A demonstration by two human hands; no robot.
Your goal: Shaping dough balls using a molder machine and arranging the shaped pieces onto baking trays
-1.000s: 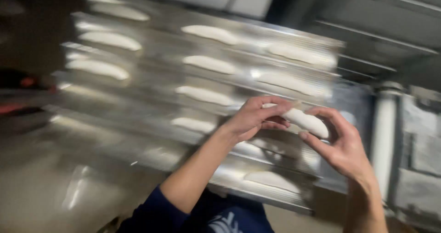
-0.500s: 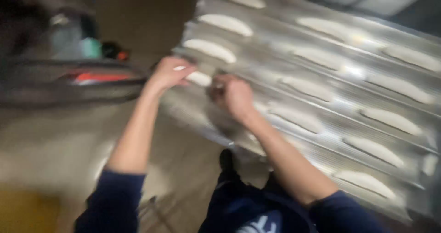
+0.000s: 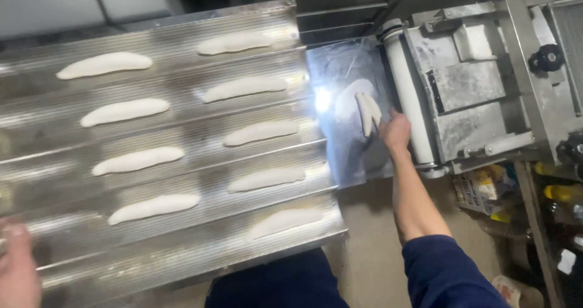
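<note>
Right hand (image 3: 395, 132) at the metal chute (image 3: 340, 156) beside the white roller (image 3: 405, 95), grip closed on the lower end of a dough piece (image 3: 367, 112). Left hand (image 3: 17, 271) blurred at the ribbed tray (image 3: 182, 247) edge, grip unreadable, well apart from that dough.

The tray (image 3: 182, 180) is corrugated metal, its grooves finely ribbed or perforated and shiny, catching dull streaks of light. The dough pieces (image 3: 139, 160) on it look soft, matt and smooth, pale white. The chute (image 3: 346, 156) is flat sheet metal, glossy with a bright glare spot and a dusting of flour. The dough (image 3: 368, 112) at the right hand (image 3: 396, 132) is matt too. The roller (image 3: 408, 101) looks like smooth off-white cloth or plastic. The machine (image 3: 467, 83) is brushed, scuffed metal with black plastic knobs (image 3: 548, 57). The sleeve (image 3: 452, 274) is dark blue cloth.
</note>
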